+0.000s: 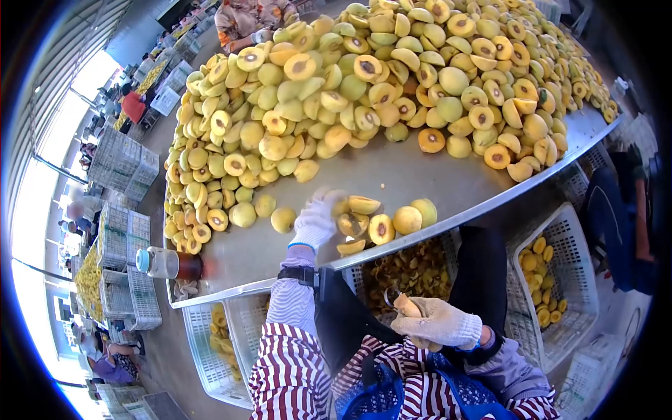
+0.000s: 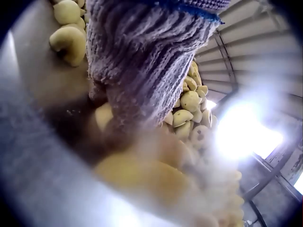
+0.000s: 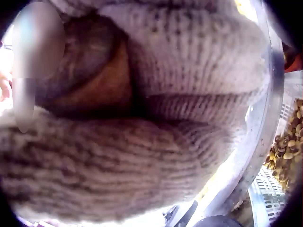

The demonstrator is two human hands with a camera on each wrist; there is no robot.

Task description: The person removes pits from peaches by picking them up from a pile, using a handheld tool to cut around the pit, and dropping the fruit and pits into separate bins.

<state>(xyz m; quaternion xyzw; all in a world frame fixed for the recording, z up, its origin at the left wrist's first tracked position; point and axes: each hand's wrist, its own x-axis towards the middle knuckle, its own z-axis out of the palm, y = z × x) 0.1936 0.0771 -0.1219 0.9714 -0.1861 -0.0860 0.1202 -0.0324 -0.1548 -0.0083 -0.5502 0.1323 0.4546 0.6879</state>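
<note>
My gloved left hand (image 1: 315,220) reaches over the front edge of the metal table (image 1: 266,252) onto a small cluster of halved yellow peaches (image 1: 381,227). Its fingers (image 2: 128,94) lie on a blurred peach (image 2: 142,175); whether they grip it does not show. A huge heap of peach halves (image 1: 378,77) covers the far side of the table. My gloved right hand (image 1: 434,323) stays low over my lap and grips a wooden-handled pitting tool (image 1: 404,306) with a metal loop. The right wrist view shows only the knitted glove (image 3: 142,156) curled round the brown handle (image 3: 109,90).
A capped bottle (image 1: 164,262) lies at the table's front left. Below the edge stand white crates: one with pits (image 1: 413,269), one with peach halves (image 1: 560,280), another at the lower left (image 1: 217,343). Stacked crates (image 1: 122,259) and other people stand at the left.
</note>
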